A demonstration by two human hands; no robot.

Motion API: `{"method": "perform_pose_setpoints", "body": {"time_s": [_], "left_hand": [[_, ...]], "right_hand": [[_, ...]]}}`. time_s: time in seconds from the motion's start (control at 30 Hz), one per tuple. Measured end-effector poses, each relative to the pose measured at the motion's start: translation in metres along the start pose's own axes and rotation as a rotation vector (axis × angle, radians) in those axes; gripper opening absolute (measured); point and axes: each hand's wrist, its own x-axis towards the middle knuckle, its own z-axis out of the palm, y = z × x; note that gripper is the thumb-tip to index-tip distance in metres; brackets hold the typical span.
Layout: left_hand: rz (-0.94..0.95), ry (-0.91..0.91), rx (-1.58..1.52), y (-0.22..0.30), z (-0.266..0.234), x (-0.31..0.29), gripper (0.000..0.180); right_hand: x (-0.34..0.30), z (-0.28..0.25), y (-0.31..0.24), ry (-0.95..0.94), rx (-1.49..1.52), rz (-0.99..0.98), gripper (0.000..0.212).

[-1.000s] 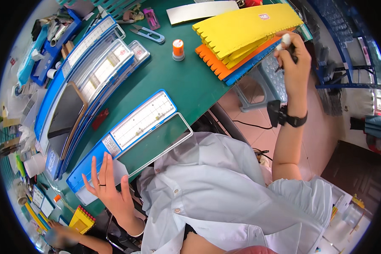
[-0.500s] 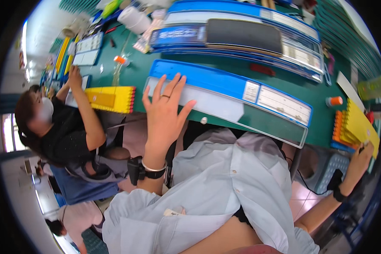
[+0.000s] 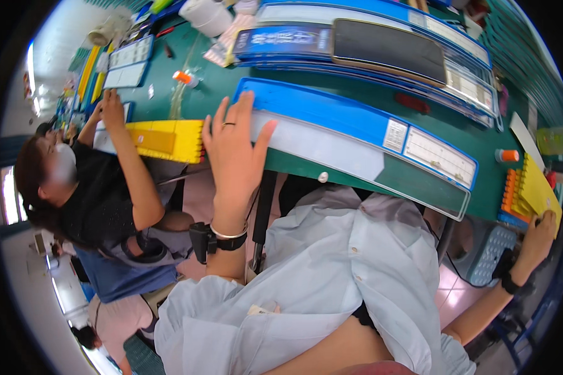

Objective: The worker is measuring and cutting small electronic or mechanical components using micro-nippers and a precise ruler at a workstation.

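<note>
Holding the bare left hand (image 3: 234,142) spread wide toward eleven o'clock, index fingertip at the near-left end of a long, open blue plastic case (image 3: 319,109), laid from eleven to three o'clock on the green table (image 3: 219,78). Just past three, curling the right hand (image 3: 533,247) narrowly at the edge of a flat, notched yellow board (image 3: 537,195); cannot tell whether gripping.

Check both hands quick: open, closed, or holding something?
Left hand: open, spread at one end of the blue case.
Right hand: curled at the yellow board; grip cannot be told.
</note>
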Motion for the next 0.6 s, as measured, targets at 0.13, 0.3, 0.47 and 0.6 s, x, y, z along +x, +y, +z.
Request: {"method": "perform_pose_setpoints", "body": {"time_s": [0.13,0.3,0.47,0.6], "left_hand": [[-0.004,0.021,0.029,-0.001,-0.001,0.011,0.055],[0.016,0.034,0.051,-0.008,0.001,0.002,0.051],[0.085,0.098,-0.215,0.003,-0.006,0.01,0.055],[0.372,0.135,-0.502,0.06,-0.04,0.017,0.062]], "right_hand": [[0.005,-0.022,-0.027,-0.127,0.098,0.192,0.028],[0.016,-0.031,-0.054,0.01,0.074,0.273,0.026],[0.009,-0.029,-0.025,0.125,0.505,0.426,0.023],[-0.014,-0.134,-0.04,0.382,1.155,0.554,0.02]]}}
